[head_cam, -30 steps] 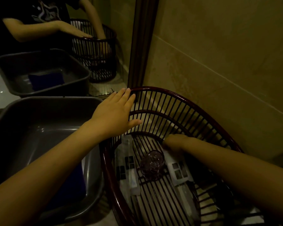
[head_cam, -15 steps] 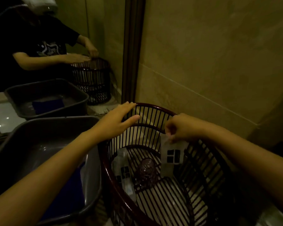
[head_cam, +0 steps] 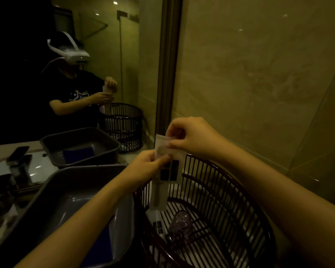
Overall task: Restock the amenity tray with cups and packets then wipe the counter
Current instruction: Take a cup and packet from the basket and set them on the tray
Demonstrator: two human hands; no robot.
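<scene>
Packet (head_cam: 167, 167) hangs above the rim of the slatted basket (head_cam: 230, 190), pinched at its top edge by both the left hand (head_cam: 149, 165) and the right hand (head_cam: 190, 138). Maintain the two-point pinch; carry it level to the grey tray (head_cam: 81, 182) just beside, clearing the rim.

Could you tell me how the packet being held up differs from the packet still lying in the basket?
The held packet hangs upright above the basket rim, pinched at its top by the left hand and right hand; the basket packet lies on the slatted floor beside the glass cup, touched by nothing. The held packet shows almost fully; the basket packet is partly hidden. Both look pale, with dark rectangular label marks.
</scene>
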